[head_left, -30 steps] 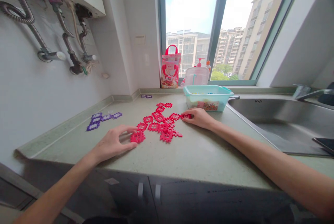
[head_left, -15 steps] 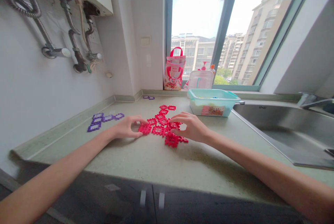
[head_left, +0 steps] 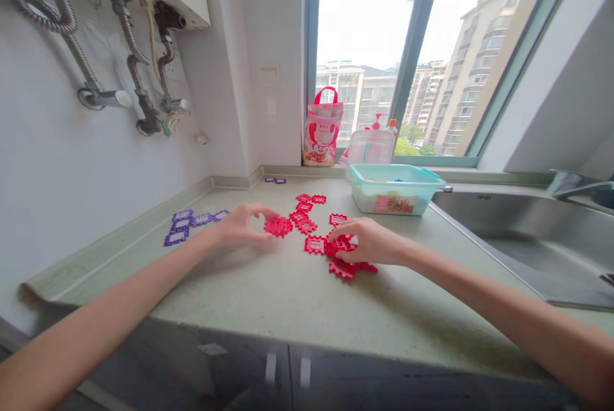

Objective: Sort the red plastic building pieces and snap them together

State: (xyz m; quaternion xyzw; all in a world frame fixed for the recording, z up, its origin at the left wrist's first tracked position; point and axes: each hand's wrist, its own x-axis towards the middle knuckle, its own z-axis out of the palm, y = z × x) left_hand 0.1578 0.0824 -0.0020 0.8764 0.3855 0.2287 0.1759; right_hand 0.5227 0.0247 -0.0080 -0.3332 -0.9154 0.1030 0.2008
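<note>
While flat, both hands [head_left: 307,238] pinch gridded (red) tiles [head_left: 341,251].

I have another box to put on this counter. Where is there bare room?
Bare counter runs along the near edge, in front of both hands. It is crowded between the left hand and right hand, where red tiles lie scattered, with purple tiles by the wall and the tub beside the sink.

Daylit window [head_left: 364,46] above a green countertop [head_left: 288,296], steel sink [head_left: 522,232] right.
</note>
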